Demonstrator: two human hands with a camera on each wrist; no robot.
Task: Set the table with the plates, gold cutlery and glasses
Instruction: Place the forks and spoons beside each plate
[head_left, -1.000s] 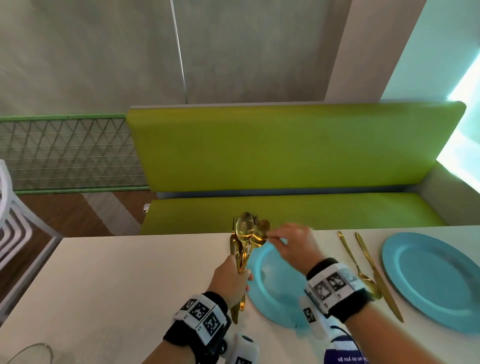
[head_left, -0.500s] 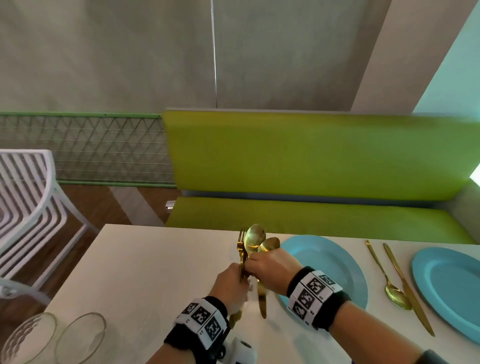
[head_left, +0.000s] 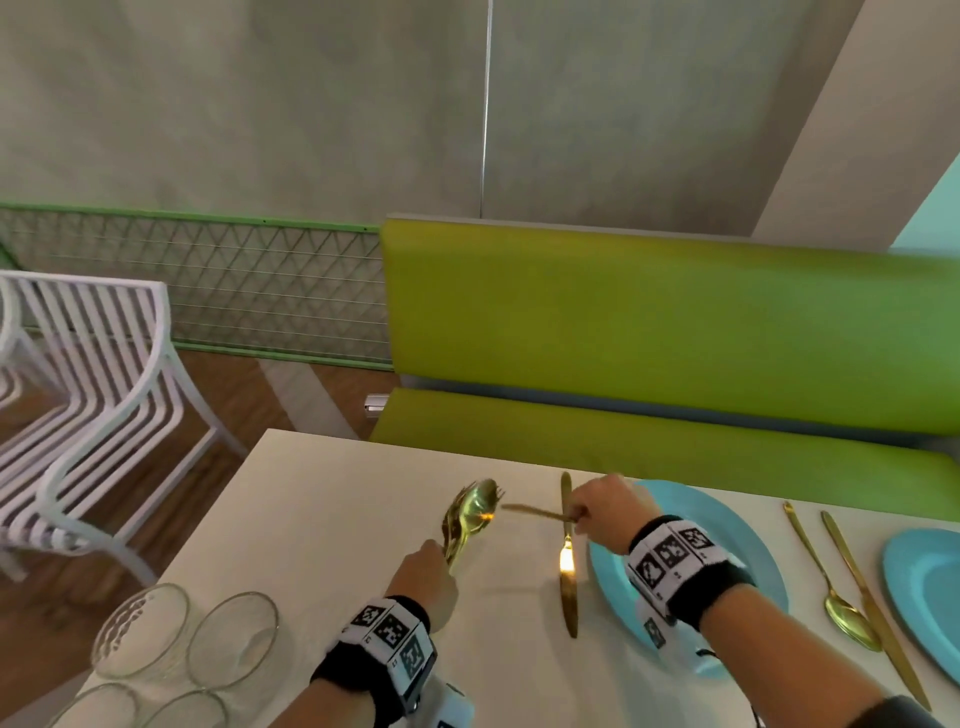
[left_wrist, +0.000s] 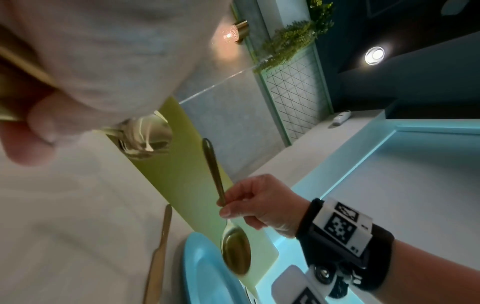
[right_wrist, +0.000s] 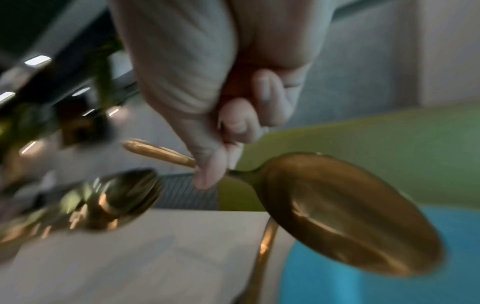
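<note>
My left hand (head_left: 439, 558) grips a bundle of gold cutlery (head_left: 470, 514), a spoon and forks, upright above the white table (head_left: 311, 519). My right hand (head_left: 577, 515) pinches a single gold spoon (right_wrist: 350, 214) by its handle, which points left toward the bundle; the bowl (left_wrist: 236, 255) hangs over the near blue plate (head_left: 727, 535). A gold knife (head_left: 569, 577) lies flat on the table just left of that plate. A second blue plate (head_left: 930, 597) sits at the right with a gold spoon (head_left: 836, 603) and knife (head_left: 878, 623) beside it.
Several clear glasses (head_left: 140, 631) stand at the table's near left corner. A green bench (head_left: 649, 322) runs along the far side of the table. A white slatted chair (head_left: 104, 374) stands off the left end, over wooden floor.
The gold knife that my right hand held now lies on the table left of the near plate. My right hand now holds a spoon apart from the bundle. The view has swung left.
</note>
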